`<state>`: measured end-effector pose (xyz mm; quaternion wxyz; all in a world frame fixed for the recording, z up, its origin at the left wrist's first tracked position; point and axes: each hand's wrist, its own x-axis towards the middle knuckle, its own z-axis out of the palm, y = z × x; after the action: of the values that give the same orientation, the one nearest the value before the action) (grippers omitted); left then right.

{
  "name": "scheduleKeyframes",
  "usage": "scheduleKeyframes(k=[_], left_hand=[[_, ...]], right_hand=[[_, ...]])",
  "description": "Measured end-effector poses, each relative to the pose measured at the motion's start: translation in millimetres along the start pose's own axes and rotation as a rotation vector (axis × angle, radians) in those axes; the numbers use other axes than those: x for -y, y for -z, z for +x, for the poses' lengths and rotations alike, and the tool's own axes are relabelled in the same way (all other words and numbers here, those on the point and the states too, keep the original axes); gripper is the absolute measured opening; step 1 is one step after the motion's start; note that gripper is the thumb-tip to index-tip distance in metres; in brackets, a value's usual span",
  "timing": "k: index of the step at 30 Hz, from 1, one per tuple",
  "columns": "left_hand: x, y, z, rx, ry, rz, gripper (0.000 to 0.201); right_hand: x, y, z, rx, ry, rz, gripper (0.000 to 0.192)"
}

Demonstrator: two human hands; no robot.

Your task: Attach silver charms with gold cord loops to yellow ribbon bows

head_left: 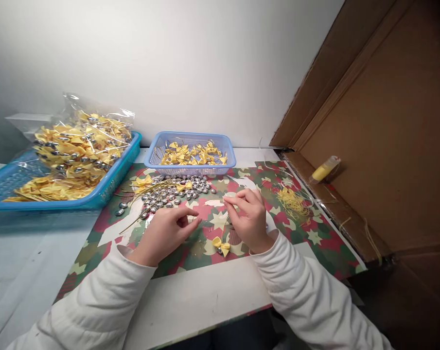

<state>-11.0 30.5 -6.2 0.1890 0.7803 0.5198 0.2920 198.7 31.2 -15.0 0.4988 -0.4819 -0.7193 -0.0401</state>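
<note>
My right hand (pixel 247 216) is closed in a pinch, and a pale tip shows at its fingertips. A thin cord (pixel 225 224) runs from those fingers down to a yellow ribbon bow (pixel 221 246) with a silver bell under it, lying on the patterned sheet. To the left, my left hand (pixel 170 232) has thumb and forefinger brought almost together; anything between them is too fine to make out. Beyond it lies a spread of silver bells (pixel 168 194), with gold cords (pixel 152 189) and yellow bows (pixel 143 182) among them.
A blue basket (pixel 127 163) at left holds yellow bows and a filled clear bag (pixel 83 141). Behind the bells stands a smaller blue basket (pixel 188 170) of bows. Yellow thread scraps (pixel 292 201) lie at right, near a yellow-filled tube (pixel 325 170) and a cardboard wall (pixel 380 136).
</note>
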Motion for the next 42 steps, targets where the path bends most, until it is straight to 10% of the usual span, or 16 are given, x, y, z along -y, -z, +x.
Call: scheduleKeyframes(k=[8, 19, 25, 34, 42], left_hand=[[-12, -5.8, -2, 0.056, 0.309, -0.471, 0.031], [-10, -21.1, -8, -0.093, 0.306, -0.623, 0.025], [-11, -24.0, -9, -0.144, 0.263, -0.599, 0.018], [-20, -22.6, -13, -0.237, 0.199, -0.606, 0.007], [-21, -22.9, -14, -0.244, 0.162, -0.638, 0.003]], right_hand=[[6, -3, -3, 0.141, -0.207, 0.164, 0.015], [9, -7, -8, 0.254, -0.321, 0.296, 0.023], [13, -5, -6, 0.327, -0.724, 0.649, 0.005], [20, -9, -7, 0.357, -1.283, 1.330, 0.030], [28, -12, -10, 0.245, -1.180, 1.290, 0.032]])
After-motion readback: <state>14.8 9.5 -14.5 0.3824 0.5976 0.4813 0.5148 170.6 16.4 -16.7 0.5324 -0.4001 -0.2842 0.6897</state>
